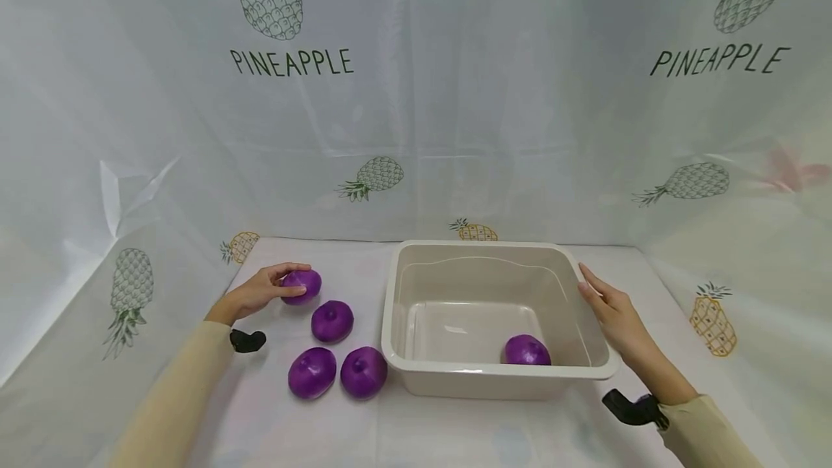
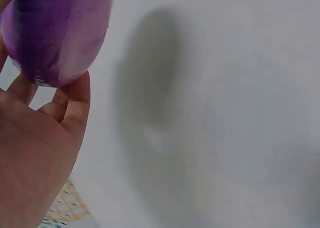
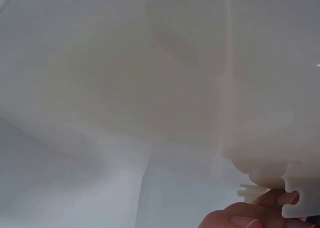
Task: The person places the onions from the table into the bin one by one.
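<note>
At the left of the head view, my left hand [image 1: 263, 289] grips a purple onion [image 1: 302, 286] between thumb and fingers. In the left wrist view the onion [image 2: 60, 33] hangs above the white cloth, its shadow apart from it. Three more onions lie near that hand: one [image 1: 332, 321] just in front, another [image 1: 312, 373] nearer me, and a third [image 1: 364, 373] close to the tub. My right hand [image 1: 617, 320] holds the right rim of a beige plastic tub [image 1: 500, 381]; its fingertips [image 3: 245, 221] show curled by the rim. Inside the tub lies one onion [image 1: 527, 350].
A white cloth [image 1: 448, 428] covers the table. Behind and at both sides stands a pineapple-print sheet [image 1: 487, 107]. The tub's front wall hides part of the onion inside. Black straps with small mounts [image 1: 248, 341] sit on both wrists.
</note>
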`<state>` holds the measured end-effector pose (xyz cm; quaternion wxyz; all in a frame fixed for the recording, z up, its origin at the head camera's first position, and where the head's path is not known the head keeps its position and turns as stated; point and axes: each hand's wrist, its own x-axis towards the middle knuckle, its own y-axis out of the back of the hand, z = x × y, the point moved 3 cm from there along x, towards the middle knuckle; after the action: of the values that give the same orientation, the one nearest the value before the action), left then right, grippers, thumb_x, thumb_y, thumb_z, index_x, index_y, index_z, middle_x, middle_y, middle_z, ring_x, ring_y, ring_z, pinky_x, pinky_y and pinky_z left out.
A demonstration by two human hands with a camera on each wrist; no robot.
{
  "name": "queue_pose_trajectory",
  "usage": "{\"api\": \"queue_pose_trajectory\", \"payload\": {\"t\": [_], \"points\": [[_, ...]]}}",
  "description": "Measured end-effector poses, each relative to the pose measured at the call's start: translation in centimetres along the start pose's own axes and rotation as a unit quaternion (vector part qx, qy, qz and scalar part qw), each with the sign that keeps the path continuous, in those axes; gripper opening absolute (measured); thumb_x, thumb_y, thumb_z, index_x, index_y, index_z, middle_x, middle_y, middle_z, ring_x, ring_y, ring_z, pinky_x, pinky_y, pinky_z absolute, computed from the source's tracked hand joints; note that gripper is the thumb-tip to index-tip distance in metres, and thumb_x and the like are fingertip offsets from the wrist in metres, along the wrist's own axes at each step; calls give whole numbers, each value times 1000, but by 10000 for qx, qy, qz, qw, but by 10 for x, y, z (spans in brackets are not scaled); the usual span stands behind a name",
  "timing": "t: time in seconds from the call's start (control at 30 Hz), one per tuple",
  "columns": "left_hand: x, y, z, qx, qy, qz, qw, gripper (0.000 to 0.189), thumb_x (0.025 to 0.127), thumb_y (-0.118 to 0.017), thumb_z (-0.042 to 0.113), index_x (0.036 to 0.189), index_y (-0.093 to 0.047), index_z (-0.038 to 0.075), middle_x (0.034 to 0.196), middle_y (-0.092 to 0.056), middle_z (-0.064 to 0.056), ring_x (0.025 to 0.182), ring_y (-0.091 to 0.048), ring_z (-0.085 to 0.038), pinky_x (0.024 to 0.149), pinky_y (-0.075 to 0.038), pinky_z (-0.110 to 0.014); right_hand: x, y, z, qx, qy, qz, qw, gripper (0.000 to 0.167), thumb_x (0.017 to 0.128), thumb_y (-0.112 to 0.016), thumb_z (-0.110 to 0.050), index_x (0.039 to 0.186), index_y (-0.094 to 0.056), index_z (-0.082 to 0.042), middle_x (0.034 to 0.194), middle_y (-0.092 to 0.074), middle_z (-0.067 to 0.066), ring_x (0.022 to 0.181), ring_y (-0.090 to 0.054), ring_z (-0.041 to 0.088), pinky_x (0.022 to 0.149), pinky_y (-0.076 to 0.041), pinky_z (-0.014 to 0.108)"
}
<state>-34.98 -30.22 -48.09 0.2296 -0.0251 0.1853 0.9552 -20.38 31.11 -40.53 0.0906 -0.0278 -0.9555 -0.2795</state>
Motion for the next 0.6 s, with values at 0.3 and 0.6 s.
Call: {"api": "queue_pose_trajectory", "payload": {"t": [0.3, 0.6], "points": [[6, 4, 62, 221, -324, -270, 9989, 57, 91, -74, 16, 143, -53, 10, 148, -44, -13, 123, -52, -23, 97, -46, -34, -1, -1, 0, -155, -66, -12, 9999, 54, 109, -42, -26, 154, -28, -1, 139, -44, 36, 104, -64, 31, 72, -53, 20], [20, -16, 140, 93, -852, -936, 9919, 55, 90, -74, 9, 142, -55, 11, 154, -40, -10, 132, -44, -34, 97, -51, -41, 1, 1, 0, -168, -20, 42, 9998, 53, 109, -42, -26, 153, -30, 1, 141, -44, 34, 100, -63, 11, 73, -51, 17]]}}
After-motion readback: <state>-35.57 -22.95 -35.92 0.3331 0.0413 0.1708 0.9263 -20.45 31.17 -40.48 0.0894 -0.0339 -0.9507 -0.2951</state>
